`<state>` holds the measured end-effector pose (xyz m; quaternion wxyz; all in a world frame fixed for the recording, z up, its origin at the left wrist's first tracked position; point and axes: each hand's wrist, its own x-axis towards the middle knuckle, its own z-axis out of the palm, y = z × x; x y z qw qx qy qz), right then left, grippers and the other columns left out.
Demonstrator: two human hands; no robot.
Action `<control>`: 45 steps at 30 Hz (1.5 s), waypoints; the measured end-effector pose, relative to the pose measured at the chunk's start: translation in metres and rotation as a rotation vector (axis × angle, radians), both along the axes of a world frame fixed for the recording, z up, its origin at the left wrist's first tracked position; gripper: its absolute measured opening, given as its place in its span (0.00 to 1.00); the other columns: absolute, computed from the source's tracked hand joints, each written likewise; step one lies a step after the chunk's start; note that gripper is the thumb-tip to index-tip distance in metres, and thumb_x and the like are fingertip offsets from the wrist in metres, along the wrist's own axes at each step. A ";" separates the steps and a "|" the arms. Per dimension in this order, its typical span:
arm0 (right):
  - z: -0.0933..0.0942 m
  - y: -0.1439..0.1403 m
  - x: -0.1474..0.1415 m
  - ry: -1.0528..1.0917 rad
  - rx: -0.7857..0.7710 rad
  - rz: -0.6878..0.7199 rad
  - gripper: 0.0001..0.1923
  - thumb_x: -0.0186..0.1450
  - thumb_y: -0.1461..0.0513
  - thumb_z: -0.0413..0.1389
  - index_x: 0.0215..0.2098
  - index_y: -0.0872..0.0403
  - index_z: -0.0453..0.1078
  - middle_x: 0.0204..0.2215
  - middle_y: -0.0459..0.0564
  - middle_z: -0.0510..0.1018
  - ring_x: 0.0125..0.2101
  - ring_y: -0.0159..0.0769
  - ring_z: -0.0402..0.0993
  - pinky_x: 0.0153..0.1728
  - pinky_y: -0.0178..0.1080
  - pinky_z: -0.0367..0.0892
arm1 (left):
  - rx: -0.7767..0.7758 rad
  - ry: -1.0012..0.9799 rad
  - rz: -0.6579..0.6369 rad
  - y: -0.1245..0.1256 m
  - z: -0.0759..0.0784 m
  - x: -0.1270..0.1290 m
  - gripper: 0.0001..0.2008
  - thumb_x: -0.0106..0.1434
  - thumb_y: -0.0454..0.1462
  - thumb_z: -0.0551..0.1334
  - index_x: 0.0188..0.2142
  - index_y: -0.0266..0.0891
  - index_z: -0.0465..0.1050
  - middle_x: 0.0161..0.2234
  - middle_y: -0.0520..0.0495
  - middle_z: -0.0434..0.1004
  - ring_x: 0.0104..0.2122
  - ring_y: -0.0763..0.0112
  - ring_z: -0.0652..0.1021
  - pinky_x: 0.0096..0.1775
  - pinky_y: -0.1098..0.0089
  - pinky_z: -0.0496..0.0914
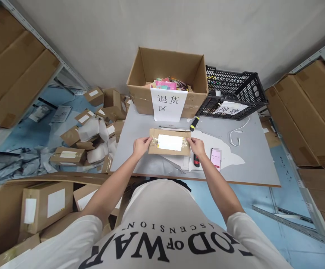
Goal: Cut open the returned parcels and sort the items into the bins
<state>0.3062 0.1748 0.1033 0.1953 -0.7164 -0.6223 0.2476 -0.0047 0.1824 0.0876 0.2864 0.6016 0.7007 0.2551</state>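
While its long axis runs left-right, the flat parcel (169,142) lies label-up, left hand (141,146) and right hand (197,146) pinching its 2 ends.

Parcel returns room: boxes (67,156), shelving (30,37).

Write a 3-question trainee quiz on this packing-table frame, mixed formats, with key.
1. True or false: both the left hand and the right hand grip the small cardboard parcel at its ends.
2. Multiple choice: the phone lies A) inside the black crate, B) on the table by the right hand, C) on the floor.
3. Fill in: the open cardboard box behind the parcel carries a white paper ____ on its front.

Key: 1 true; 2 B; 3 sign.
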 end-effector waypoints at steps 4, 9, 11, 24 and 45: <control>-0.010 0.010 -0.001 -0.007 -0.073 -0.023 0.26 0.62 0.45 0.45 0.26 0.53 0.74 0.20 0.48 0.74 0.24 0.34 0.65 0.26 0.34 0.53 | -0.065 0.015 0.022 0.009 -0.006 0.004 0.21 0.60 0.50 0.56 0.39 0.39 0.79 0.34 0.47 0.81 0.34 0.65 0.78 0.34 0.71 0.67; -0.027 0.016 0.000 0.017 -0.122 -0.062 0.25 0.62 0.45 0.46 0.29 0.53 0.76 0.25 0.50 0.78 0.28 0.36 0.69 0.28 0.34 0.56 | -0.111 -0.051 0.042 0.011 -0.018 0.003 0.19 0.59 0.49 0.58 0.40 0.39 0.78 0.37 0.46 0.81 0.38 0.64 0.79 0.39 0.70 0.69; -0.032 0.018 0.001 0.038 -0.119 -0.083 0.25 0.61 0.44 0.47 0.29 0.53 0.77 0.26 0.51 0.79 0.29 0.36 0.70 0.29 0.34 0.57 | -0.121 -0.151 0.037 0.011 -0.022 0.003 0.19 0.57 0.47 0.62 0.43 0.39 0.77 0.39 0.46 0.81 0.40 0.64 0.79 0.42 0.69 0.70; -0.060 0.000 0.018 0.323 -0.017 -0.245 0.30 0.65 0.45 0.40 0.42 0.58 0.73 0.38 0.55 0.79 0.36 0.39 0.75 0.39 0.37 0.66 | -0.069 -0.304 0.081 -0.001 -0.027 0.007 0.26 0.57 0.47 0.63 0.51 0.32 0.70 0.49 0.38 0.74 0.47 0.61 0.76 0.49 0.65 0.70; -0.108 -0.053 0.047 -0.100 -0.406 -0.270 0.36 0.58 0.60 0.52 0.63 0.58 0.49 0.51 0.64 0.65 0.49 0.51 0.66 0.49 0.48 0.62 | 0.180 0.542 -0.600 -0.050 -0.016 0.065 0.37 0.63 0.46 0.53 0.65 0.34 0.42 0.66 0.37 0.39 0.65 0.55 0.41 0.62 0.51 0.42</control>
